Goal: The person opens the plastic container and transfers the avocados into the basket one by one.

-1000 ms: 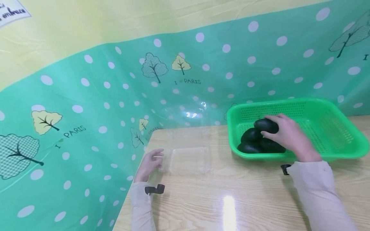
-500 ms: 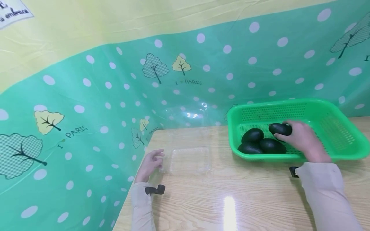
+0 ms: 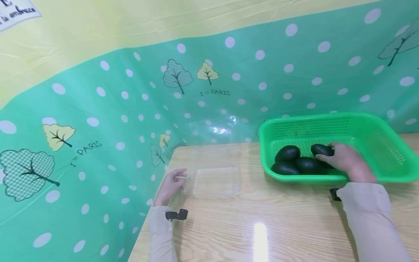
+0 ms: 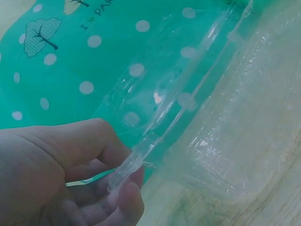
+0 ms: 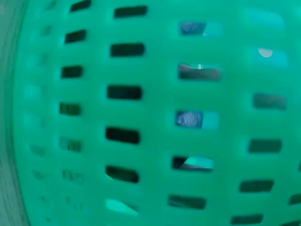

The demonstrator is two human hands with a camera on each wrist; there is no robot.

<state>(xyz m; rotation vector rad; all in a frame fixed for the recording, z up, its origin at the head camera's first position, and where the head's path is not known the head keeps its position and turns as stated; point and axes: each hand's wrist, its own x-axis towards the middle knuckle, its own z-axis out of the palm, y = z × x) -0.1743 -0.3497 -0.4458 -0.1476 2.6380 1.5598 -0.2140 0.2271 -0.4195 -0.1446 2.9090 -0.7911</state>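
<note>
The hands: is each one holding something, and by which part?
The left hand pinches the clear plastic tray by its near rim. The right hand grips a dark avocado by its right end, inside the green basket.

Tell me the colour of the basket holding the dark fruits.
Bright green basket, with a slotted mesh wall; clearest in the head view.

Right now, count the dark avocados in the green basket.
4. Three lie together at the green basket's near left: avocados at and. The right hand grips the fourth. More may be hidden beneath.

The green basket (image 5: 150,113) wall, blurred, hides the right wrist view.
</note>
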